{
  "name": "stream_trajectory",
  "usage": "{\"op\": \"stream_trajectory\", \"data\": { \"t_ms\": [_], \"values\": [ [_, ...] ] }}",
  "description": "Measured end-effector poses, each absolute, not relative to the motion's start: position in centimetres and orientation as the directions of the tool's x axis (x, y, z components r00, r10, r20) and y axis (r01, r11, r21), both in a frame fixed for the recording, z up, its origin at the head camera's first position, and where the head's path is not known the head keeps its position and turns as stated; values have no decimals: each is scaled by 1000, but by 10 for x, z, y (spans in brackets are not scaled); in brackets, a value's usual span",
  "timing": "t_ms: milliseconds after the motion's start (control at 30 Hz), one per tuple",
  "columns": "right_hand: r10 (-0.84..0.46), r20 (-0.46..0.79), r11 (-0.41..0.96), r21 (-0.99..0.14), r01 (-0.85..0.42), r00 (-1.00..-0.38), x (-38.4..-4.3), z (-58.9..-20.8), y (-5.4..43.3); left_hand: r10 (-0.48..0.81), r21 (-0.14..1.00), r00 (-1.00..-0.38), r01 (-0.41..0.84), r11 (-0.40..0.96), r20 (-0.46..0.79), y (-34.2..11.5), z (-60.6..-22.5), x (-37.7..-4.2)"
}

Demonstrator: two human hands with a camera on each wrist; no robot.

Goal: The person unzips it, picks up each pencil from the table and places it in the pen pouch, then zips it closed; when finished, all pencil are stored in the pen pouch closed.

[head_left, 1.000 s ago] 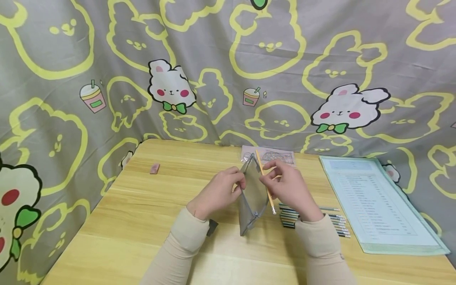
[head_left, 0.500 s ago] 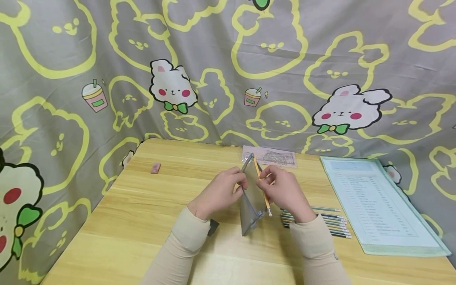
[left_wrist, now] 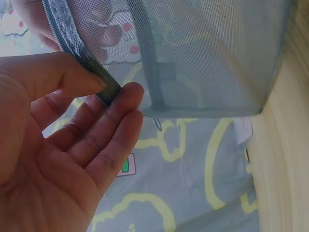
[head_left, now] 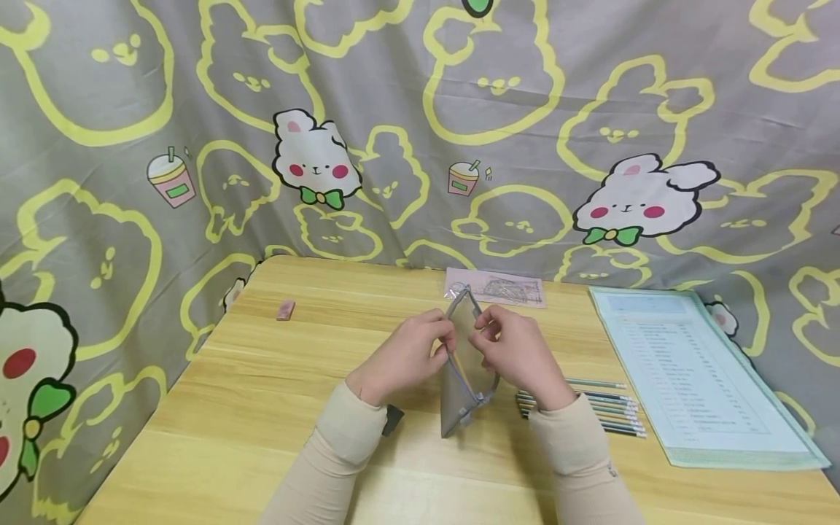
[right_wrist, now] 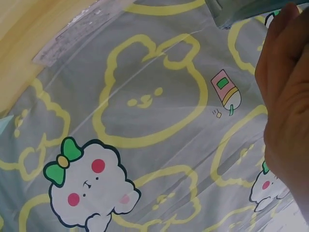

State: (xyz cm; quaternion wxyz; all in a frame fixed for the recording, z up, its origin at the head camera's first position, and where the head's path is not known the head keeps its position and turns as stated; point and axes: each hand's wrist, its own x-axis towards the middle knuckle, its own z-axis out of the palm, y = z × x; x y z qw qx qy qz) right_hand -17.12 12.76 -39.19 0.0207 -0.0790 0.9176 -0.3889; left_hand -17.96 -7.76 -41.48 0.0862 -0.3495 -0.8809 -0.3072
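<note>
My left hand (head_left: pixel 407 354) pinches the zippered rim of a grey mesh zipper pouch (left_wrist: pixel 212 63) between thumb and fingers. The pouch stands upright on the table with its mouth spread. At the opposite rim is my right hand (head_left: pixel 515 346), its thumb and index finger curled together on the edge. Inside the pouch a yellow pencil (head_left: pixel 461 362) shows only as a thin strip; the rest is hidden. In the left wrist view, fingertips of the right hand show dimly through the mesh. Several dark pencils (head_left: pixel 617 412) lie partly behind the right forearm.
A pink eraser (head_left: pixel 285 310) lies at the far left of the table. A pink printed packet (head_left: pixel 508 289) is at the back edge, and a pale green printed sheet (head_left: pixel 695 379) lies on the right. Next to the left sleeve sits a small dark object (head_left: pixel 392 419).
The yellow pencil, earlier in the right hand above the pouch mouth, has gone down inside the pouch. My right hand has moved slightly left to the rim; the left hand has barely moved.
</note>
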Motion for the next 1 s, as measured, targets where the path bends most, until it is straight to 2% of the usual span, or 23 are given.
{"op": "stream_trajectory", "data": {
  "t_ms": [167,300,467,667,1000],
  "values": [
    [-202,15,715,-681,-158,-979,-173,-384,151,559,489,-746,663,567,363,-78,-414,-179],
    [-221,6,812,-552,-188,-975,-177,-383,193,554,499,-751,657,565,359,-79,-413,-178],
    [-225,-140,900,-410,-150,-964,-181,-395,241,547,502,-759,647,574,353,-80,-412,-177],
    [-281,-222,896,-410,-172,-934,-191,-424,256,544,506,-761,645,573,354,-81,-413,-177],
    [-226,-310,926,-364,-105,-923,-197,-438,249,545,497,-766,639,587,342,-80,-412,-178]
  ]
}}
